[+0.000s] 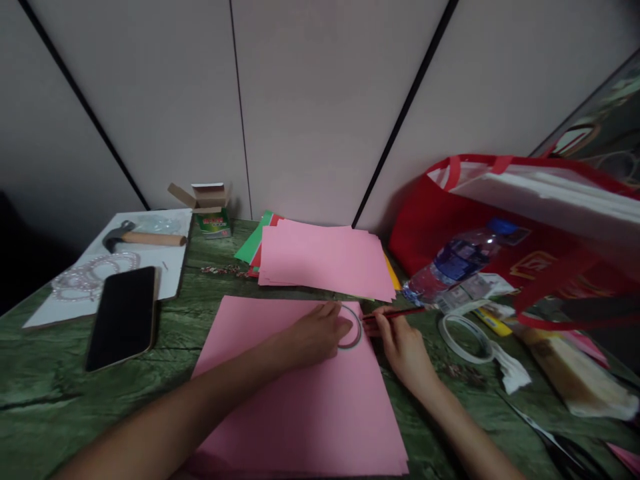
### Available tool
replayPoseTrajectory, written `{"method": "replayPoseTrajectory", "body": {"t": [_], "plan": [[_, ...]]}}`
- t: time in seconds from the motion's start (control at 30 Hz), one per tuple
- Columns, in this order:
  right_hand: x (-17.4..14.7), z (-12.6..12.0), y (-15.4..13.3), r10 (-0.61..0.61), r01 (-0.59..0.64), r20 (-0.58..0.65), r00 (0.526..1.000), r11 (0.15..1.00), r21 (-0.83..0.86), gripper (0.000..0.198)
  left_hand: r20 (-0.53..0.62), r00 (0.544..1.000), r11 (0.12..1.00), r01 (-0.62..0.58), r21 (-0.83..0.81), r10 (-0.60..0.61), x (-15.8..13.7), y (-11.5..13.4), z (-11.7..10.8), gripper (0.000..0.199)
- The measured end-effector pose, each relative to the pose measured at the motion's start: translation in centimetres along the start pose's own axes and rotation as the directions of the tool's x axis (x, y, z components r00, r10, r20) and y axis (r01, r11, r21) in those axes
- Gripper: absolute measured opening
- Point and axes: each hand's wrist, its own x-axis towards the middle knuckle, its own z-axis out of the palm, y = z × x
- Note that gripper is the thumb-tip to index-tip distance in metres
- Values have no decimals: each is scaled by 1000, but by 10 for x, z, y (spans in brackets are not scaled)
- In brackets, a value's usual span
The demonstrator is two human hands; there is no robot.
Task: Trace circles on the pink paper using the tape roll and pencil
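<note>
A stack of pink paper sheets [300,407] lies in front of me, its edges slightly uneven. Near its upper right corner a thin grey ring [353,345] rests flat on the top sheet. The fingers of my left hand [323,331] hold that ring down from its left side and hide part of it. Just beyond the paper's right edge, my right hand [397,343] is closed around a red pencil [400,313]. The pencil's tip points left, at the outer side of the ring.
Behind lie more pink sheets [325,259] over other colours. To the right are a water bottle [460,260], a red bag [420,220], a tape roll [467,339] and scissors [555,440]. Leftward are a phone [123,317], a hammer [150,237], bead strings [83,277] and a small box [213,223].
</note>
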Motion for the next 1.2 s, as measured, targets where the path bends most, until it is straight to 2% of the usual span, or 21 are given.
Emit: {"method": "replayPoseTrajectory", "body": {"t": [0.13, 0.27, 0.4, 0.5, 0.67, 0.8, 0.9, 1.03, 1.13, 1.2], "plan": [[-14, 0, 5, 63, -58, -38, 997, 990, 130, 28, 1, 995, 994, -100, 49, 100, 1, -1, -2, 20], [-28, 1, 11, 139, -126, -39, 990, 964, 234, 31, -22, 995, 994, -97, 41, 98, 1, -2, 0, 25], [-41, 2, 13, 165, -146, -25, 986, 925, 351, 35, -27, 994, 994, -104, 41, 105, 2, -3, -1, 26], [-48, 2, 9, 149, -135, -16, 989, 932, 337, 37, 16, 991, 990, -135, 36, 134, 3, -4, -6, 25], [-54, 0, -2, 4, 0, -23, 1000, 983, 182, 36, 63, 984, 984, -172, 45, 169, 10, -7, -14, 27], [-60, 0, -13, -145, 147, -22, 989, 984, 104, 28, 122, 968, 974, -223, 28, 218, 22, -12, -17, 21], [-65, 3, -22, -287, 283, 19, 958, 953, 110, 22, 152, 954, 964, -265, 28, 258, 30, -15, -19, 18], [-66, 11, -33, -430, 416, 80, 899, 897, 148, 23, 137, 955, 963, -270, 23, 265, 37, -18, -23, 18], [-63, 19, -39, -520, 516, 79, 850, 854, 65, 26, 175, 950, 962, -270, 46, 259, 41, -19, -26, 25], [-61, 24, -41, -545, 550, 81, 834, 834, -41, 26, 192, 946, 960, -274, 52, 259, 42, -19, -27, 29]]}}
